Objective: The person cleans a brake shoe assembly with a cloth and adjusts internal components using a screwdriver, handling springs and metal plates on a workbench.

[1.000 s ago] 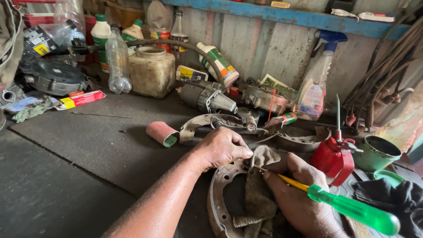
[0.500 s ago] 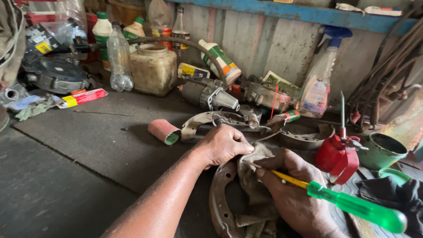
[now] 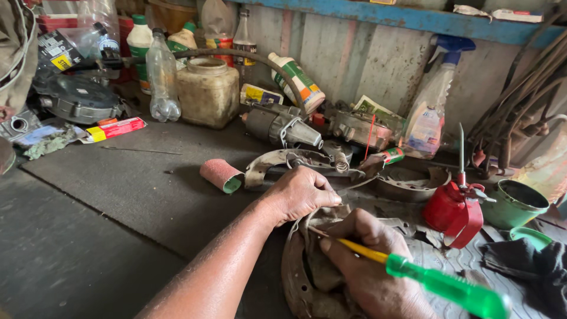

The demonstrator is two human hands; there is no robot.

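Fingers (image 3: 322, 195) of left hand (image 3: 301, 194) curled together, pinching a dirty rag (image 3: 319, 266) against a rusty curved brake shoe (image 3: 293, 274) low on the dark workbench (image 3: 118, 207). Right hand (image 3: 369, 269) clamped around a screwdriver (image 3: 425, 277) with yellow shaft and green handle, tip buried in rag folds just beside left hand. Near left hand: pink sandpaper roll (image 3: 220, 175). Well right: red oil can (image 3: 453, 210), green cup (image 3: 517, 204). Behind, along the wall: spray bottle (image 3: 428, 115), cloudy jar (image 3: 208, 94).
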